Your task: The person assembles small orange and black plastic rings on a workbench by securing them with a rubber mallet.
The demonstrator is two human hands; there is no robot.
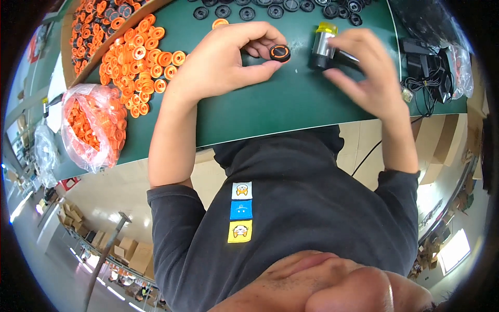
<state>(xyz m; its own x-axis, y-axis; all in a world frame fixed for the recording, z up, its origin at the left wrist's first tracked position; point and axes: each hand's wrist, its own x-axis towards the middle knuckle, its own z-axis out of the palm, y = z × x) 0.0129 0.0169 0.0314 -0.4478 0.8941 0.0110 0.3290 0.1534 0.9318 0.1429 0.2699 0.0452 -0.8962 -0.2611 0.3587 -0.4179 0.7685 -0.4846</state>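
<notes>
A round black cap with an orange ring (280, 52) is pinched between the thumb and fingers of my left hand (228, 60), just above the green table. To its right is a mallet (323, 48) with a yellow face, a metal middle and a black lower end. Its dark handle points toward my right hand (371, 73), which is smeared by motion. The thumb and fingers of that hand are spread apart on either side of the handle. Whether any finger touches the mallet is hard to make out.
Loose orange round parts (136, 60) are heaped at the left, beside a cardboard box (69, 49) of orange and black parts. A clear bag (93, 125) of orange pieces sits at the left edge. Black round parts (247, 13) line the far side. Black cables (429, 86) lie at right.
</notes>
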